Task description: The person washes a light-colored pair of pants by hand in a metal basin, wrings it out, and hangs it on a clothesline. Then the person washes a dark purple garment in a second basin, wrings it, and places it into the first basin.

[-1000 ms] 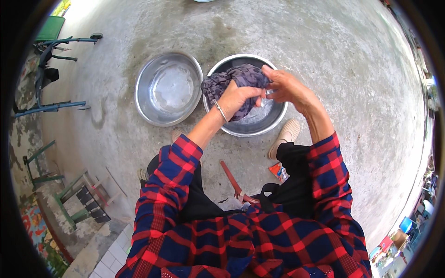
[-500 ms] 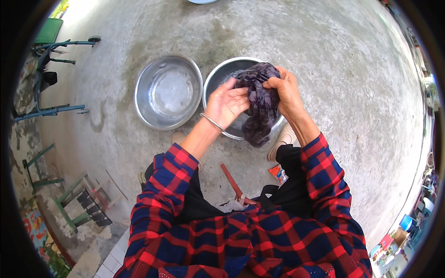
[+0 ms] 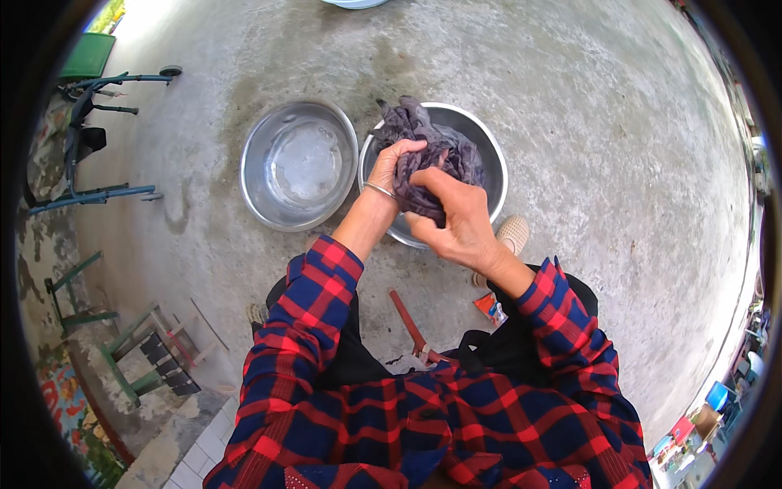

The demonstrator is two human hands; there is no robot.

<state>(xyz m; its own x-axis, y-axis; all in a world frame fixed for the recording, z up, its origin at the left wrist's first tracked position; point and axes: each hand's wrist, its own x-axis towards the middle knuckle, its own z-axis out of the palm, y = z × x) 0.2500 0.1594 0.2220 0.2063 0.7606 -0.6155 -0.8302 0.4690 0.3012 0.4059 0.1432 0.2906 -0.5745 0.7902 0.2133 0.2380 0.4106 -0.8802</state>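
A bunched, wet-looking dark purple-grey cloth [image 3: 415, 130] is held over the right-hand metal basin [image 3: 499, 163]. My left hand [image 3: 388, 167] is wrapped round its left side, thumb across the folds. With curled fingers my right hand [image 3: 456, 213] grips the near end of the cloth. Part of the fabric hangs toward the inside of the basin, whose bottom is mostly hidden by cloth and hands. Beside it on the left stands a second metal basin [image 3: 300, 167], shallow-looking and shiny inside, which neither hand touches.
A red bar [image 3: 406, 316] lies between my legs, and an orange packet [image 3: 489, 308] is near my right foot. A blue metal frame with wheels [image 3: 102, 196] stands at the left, with a green stool-like frame [image 3: 134, 367] nearer. Concrete floor [image 3: 603, 179] surrounds the basins.
My right hand has come down and inward onto the near part of the cloth. My left hand, open before, has closed on it. The cloth has shifted left and is more bunched.
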